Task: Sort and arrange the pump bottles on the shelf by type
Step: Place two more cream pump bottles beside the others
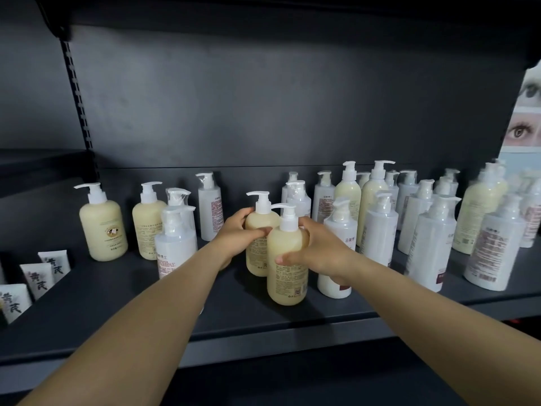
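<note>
So both hands are on cream-colored pump bottles right in the middle of the dark shelf (263, 315). The left hand (238, 234) is wrapped around the rear cream bottle (259, 247), thumb across its front and fingers curled round the shoulder. The right hand (317, 249) grips the front cream bottle (288, 265), which sits just beside the other one and a bit closer to the shelf edge, thumb across the label. Off to the left stand two more cream bottles (103, 227), with a couple of white shrink-wrapped bottles (175, 241) next to them. The right side is a crowded mix of white bottles (433, 244) and taller cream ones (373, 200), all upright. Some small white tubes (36, 278) with black lettering lie at the far left, and a poster with eyes (524, 124) shows at the right edge.
</note>
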